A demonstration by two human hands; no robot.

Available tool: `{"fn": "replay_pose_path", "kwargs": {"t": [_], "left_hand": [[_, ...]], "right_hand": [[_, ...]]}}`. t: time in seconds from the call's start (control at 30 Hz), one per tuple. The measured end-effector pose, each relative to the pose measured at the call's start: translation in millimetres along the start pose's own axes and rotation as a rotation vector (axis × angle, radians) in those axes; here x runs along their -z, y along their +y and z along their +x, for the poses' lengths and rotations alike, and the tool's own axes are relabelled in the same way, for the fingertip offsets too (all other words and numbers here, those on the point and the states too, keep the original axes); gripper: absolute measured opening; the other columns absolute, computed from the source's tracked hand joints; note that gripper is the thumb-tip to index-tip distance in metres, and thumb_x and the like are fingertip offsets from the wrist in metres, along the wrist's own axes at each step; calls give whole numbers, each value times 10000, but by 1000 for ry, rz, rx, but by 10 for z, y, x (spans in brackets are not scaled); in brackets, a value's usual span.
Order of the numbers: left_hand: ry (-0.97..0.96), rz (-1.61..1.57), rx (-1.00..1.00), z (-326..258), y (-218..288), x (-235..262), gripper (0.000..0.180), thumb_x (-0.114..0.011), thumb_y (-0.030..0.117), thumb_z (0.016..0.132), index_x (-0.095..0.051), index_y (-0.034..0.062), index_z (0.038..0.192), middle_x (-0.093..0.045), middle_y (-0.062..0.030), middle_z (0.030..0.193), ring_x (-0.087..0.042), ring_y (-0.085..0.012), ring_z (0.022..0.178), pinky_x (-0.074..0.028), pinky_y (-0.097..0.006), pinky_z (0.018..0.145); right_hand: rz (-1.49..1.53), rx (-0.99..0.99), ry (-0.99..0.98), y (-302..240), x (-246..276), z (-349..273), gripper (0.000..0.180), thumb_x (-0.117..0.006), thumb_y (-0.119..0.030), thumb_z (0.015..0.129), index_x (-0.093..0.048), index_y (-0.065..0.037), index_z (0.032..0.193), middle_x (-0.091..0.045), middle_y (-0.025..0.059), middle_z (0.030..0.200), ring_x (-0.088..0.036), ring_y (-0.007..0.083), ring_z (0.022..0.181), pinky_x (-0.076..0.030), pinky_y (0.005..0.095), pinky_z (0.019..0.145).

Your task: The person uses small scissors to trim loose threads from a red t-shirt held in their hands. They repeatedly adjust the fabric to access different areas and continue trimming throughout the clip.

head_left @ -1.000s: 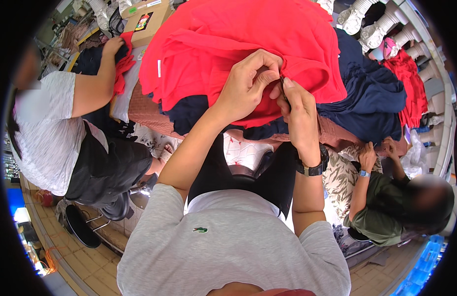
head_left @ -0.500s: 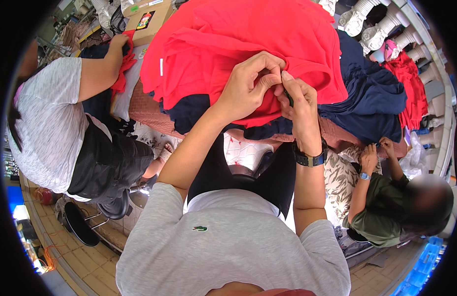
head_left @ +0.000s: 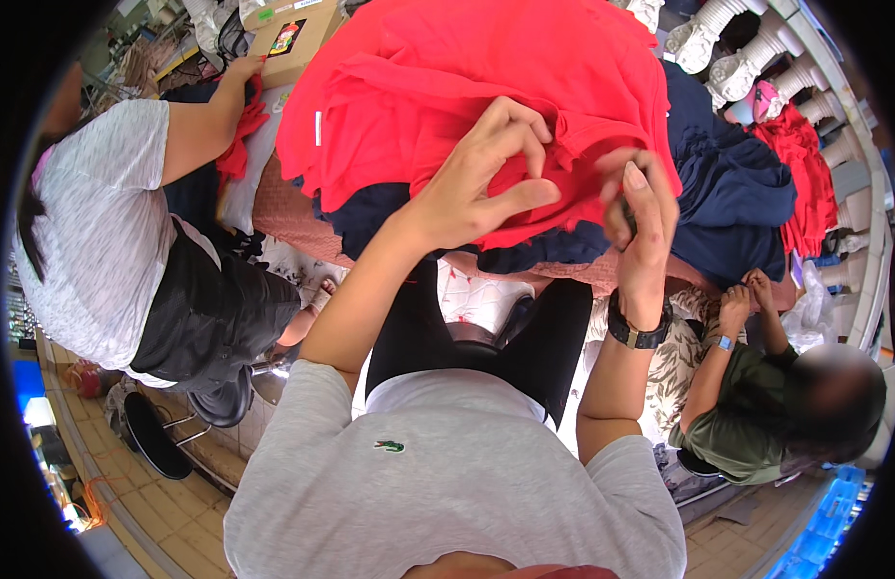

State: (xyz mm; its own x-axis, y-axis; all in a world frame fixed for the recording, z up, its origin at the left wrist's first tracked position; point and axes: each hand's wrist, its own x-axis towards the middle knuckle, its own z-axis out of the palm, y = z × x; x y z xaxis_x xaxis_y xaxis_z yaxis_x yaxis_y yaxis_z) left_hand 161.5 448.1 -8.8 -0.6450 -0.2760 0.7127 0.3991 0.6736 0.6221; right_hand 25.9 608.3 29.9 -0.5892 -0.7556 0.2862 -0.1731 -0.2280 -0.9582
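A heap of red garments (head_left: 438, 58) lies in front of me, on top of navy blue cloth (head_left: 365, 217). Over its near edge my left hand (head_left: 472, 183) is open, thumb and fingers apart with nothing between them. My right hand (head_left: 645, 207), with a black watch on the wrist, is raised just right of the opening of a red garment, its fingers curled and partly smeared by motion. A small dark tool is tucked in those fingers; its kind is mostly hidden.
More navy garments (head_left: 727, 183) and a red one (head_left: 795, 179) lie to the right, near white cones (head_left: 742, 72). A cardboard box (head_left: 312, 34) stands at the back left. Co-workers sit on both sides: one in grey (head_left: 95, 241), one in dark green (head_left: 756, 415).
My hands, earlier close together at the red cloth's edge, have come apart. The right hand moved right; the left let go of the cloth and opened.
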Motion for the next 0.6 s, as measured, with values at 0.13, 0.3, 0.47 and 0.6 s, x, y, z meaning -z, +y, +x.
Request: {"fn": "replay_pose_path", "kwargs": {"t": [0.13, 0.3, 0.47, 0.6], "left_hand": [[283, 207, -2, 34, -21, -386, 479, -803, 20, 783, -478, 19, 1135, -553, -111, 1102, -569, -214, 988, -489, -335, 897], [429, 168, 44, 101, 16, -470, 301, -647, -33, 877, -507, 10, 1140, -593, -124, 1060, -603, -215, 924, -506, -337, 834], [417, 264, -9, 163, 205, -267, 167, -515, -29, 959, -583, 12, 1106, -616, -89, 991, -600, -165, 872, -491, -299, 797], [166, 99, 290, 71, 324, 46, 157, -544, 36, 968, -614, 16, 1107, -614, -95, 992, -581, -181, 893, -469, -293, 818]], "right_hand": [[-477, 391, 66, 171, -47, 185, 286, -664, 47, 841, -680, -32, 1115, -547, 55, 922, -515, 113, 752, -431, 254, 646], [-645, 756, 132, 143, -100, 307, 207, -724, 37, 833, -707, -19, 1032, -562, 74, 896, -578, 186, 774, -475, 284, 718], [-344, 560, -84, 99, -119, 329, 124, -700, -22, 907, -649, 19, 1012, -579, 55, 826, -550, 140, 714, -448, 239, 695], [-211, 392, -213, 89, -144, 383, 147, -670, -108, 966, -629, 20, 1026, -566, 10, 818, -473, 97, 684, -384, 219, 639]]}}
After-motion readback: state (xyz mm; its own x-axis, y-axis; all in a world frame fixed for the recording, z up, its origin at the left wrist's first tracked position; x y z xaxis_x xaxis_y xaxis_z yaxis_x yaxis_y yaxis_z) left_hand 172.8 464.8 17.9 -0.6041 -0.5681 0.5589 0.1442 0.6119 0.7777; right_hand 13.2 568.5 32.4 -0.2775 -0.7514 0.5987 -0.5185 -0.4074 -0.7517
